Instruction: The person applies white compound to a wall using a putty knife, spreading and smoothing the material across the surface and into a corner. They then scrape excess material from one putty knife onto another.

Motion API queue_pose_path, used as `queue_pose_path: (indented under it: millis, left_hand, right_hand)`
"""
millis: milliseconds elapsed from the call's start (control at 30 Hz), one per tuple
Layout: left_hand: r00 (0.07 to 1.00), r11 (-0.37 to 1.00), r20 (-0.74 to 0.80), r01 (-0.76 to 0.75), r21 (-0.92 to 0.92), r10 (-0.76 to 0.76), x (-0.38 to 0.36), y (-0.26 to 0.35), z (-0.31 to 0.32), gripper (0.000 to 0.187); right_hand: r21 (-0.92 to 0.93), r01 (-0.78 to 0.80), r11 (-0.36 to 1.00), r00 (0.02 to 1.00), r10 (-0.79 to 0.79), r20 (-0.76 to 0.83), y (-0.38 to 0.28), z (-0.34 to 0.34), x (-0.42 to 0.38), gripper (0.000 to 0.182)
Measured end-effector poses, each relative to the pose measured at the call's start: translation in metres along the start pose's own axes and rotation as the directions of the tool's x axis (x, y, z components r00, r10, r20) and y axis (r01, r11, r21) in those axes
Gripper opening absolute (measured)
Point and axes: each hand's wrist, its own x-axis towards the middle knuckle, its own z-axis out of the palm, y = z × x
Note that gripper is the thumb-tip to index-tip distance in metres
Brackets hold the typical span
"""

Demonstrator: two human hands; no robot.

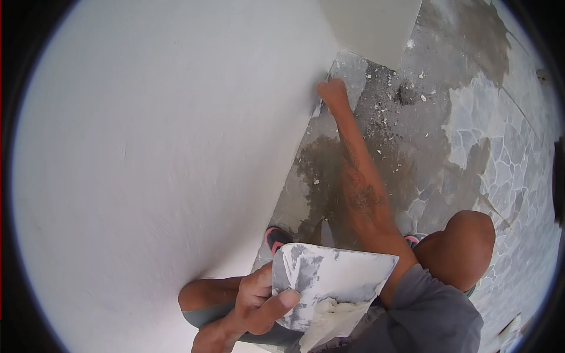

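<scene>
My left hand (262, 306) is closed on a plastering hawk (347, 265), a flat metal plate smeared with white, thumb on top and fingers underneath. A lump of white putty (332, 320) sits at its near edge. Stretched far forward, my right hand (333, 94) is a fist low against the white wall (165, 129), near the corner at the floor. A thin flat plastering blade (318, 109) shows edge-on beside that fist, along the wall; its handle is hidden in the hand.
The grey floor (294, 200) has dark wet patches and scattered white crumbs (382, 112). Another wall face (371, 29) rises beyond the right hand. Stone-patterned paving (509, 159) lies at the right. My knees and a pink-trimmed shoe (276, 239) are close to the wall.
</scene>
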Motion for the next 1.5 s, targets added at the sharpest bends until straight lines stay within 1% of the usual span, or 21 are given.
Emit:
queue_pose_path:
  millis: [33,67,133,200,267,333,400,433,500,567,600,667,733,833,933,1033,1133,1233,1333,1433,1500]
  left_hand:
    - [1.000,1.000,-0.028,0.014,-0.024,-0.014,0.002,-0.001,-0.002,0.041]
    - [1.000,1.000,-0.006,-0.013,0.005,0.013,0.006,0.000,-0.002,0.041]
    - [0.999,0.998,0.032,-0.037,0.055,0.035,0.005,0.003,0.000,0.041]
    - [0.999,0.999,0.022,-0.050,0.020,0.050,0.006,-0.001,0.000,0.041]
    - [0.999,0.998,-0.005,-0.053,-0.013,0.053,0.006,-0.001,0.001,0.041]
    - [0.999,0.998,-0.037,-0.030,-0.058,0.028,0.006,-0.002,0.003,0.042]
    - [0.998,0.997,0.042,-0.057,0.059,0.055,0.004,0.001,-0.001,0.045]
    - [0.995,0.991,0.082,-0.065,0.113,0.056,0.002,0.001,-0.003,0.046]
    - [0.996,0.995,0.020,-0.087,0.058,0.086,0.003,-0.006,-0.004,0.048]
    - [0.993,0.995,-0.075,-0.092,0.032,0.094,0.004,-0.010,-0.003,0.048]
    - [0.992,0.997,-0.100,-0.077,0.015,0.078,0.004,-0.010,-0.003,0.047]
    - [0.995,0.996,-0.036,-0.090,0.013,0.091,0.001,-0.009,-0.003,0.046]
    - [0.993,0.990,0.016,-0.120,0.069,0.119,-0.003,-0.008,-0.002,0.044]
    - [0.998,0.997,0.034,-0.063,0.032,0.062,-0.004,-0.002,0.000,0.042]
    - [0.999,0.999,-0.011,-0.043,-0.033,0.043,0.000,-0.004,0.002,0.043]
    - [0.996,0.998,0.074,-0.060,0.022,0.059,-0.002,-0.002,-0.003,0.044]
    - [0.972,0.987,0.209,-0.128,0.095,0.106,0.001,0.003,-0.002,0.044]
    - [0.986,0.998,0.154,-0.061,-0.023,0.064,-0.001,-0.002,-0.007,0.044]
    - [0.977,0.987,0.165,-0.147,0.068,0.134,0.003,0.002,-0.002,0.043]
    - [0.967,0.974,0.189,-0.194,0.117,0.170,0.001,0.000,-0.001,0.041]
    - [0.974,0.977,0.167,-0.173,0.124,0.151,0.001,-0.002,-0.006,0.041]
  right_hand:
    - [-0.232,0.237,0.943,0.967,-0.251,-0.032,-0.019,-0.006,-0.025,0.017]
    - [-0.454,0.426,0.783,0.877,-0.480,-0.004,-0.028,-0.010,-0.046,0.016]
    - [-0.546,0.452,0.706,0.836,-0.549,-0.018,-0.015,-0.007,-0.045,0.017]
    - [-0.293,0.224,0.930,0.946,-0.280,-0.164,0.001,0.005,-0.008,0.020]
    - [-0.185,0.109,0.977,0.994,-0.111,0.004,-0.002,-0.003,0.000,0.023]
    - [-0.150,0.156,0.976,0.987,-0.159,-0.008,-0.014,-0.007,-0.010,0.027]
    - [-0.201,0.344,0.917,0.903,-0.382,-0.197,-0.036,0.005,-0.066,0.031]
    - [-0.238,0.319,0.917,0.903,-0.371,-0.218,-0.036,0.010,-0.066,0.033]
    - [-0.305,0.274,0.912,0.899,-0.356,-0.257,-0.031,0.022,-0.054,0.037]
    - [-0.397,0.430,0.811,0.841,-0.520,-0.150,0.013,0.023,0.017,0.026]
    - [-0.312,0.503,0.806,0.847,-0.532,-0.010,0.024,0.003,0.034,0.024]
    - [-0.150,0.434,0.888,0.899,-0.438,0.007,0.014,-0.010,0.034,0.026]
    - [0.026,0.173,0.985,0.968,-0.165,-0.188,-0.009,-0.015,0.013,0.028]
    - [-0.220,0.331,0.917,0.899,-0.378,-0.220,-0.013,-0.008,0.005,0.030]
    - [0.007,0.300,0.954,0.954,-0.300,-0.030,0.011,-0.018,0.058,0.032]
    - [-0.034,0.206,0.978,0.973,-0.208,-0.098,-0.016,-0.027,0.046,0.030]
    - [-0.158,0.309,0.938,0.944,-0.322,-0.066,-0.026,-0.027,0.032,0.029]
    - [0.134,0.116,0.984,0.992,-0.109,-0.061,-0.003,-0.031,0.065,0.029]
    - [-0.268,0.408,0.873,0.872,-0.460,-0.170,-0.014,-0.023,0.059,0.028]
    - [0.060,0.284,0.957,0.957,-0.280,-0.075,-0.017,-0.026,0.056,0.026]
    - [0.160,0.184,0.970,0.982,-0.175,-0.065,-0.018,-0.034,0.056,0.025]
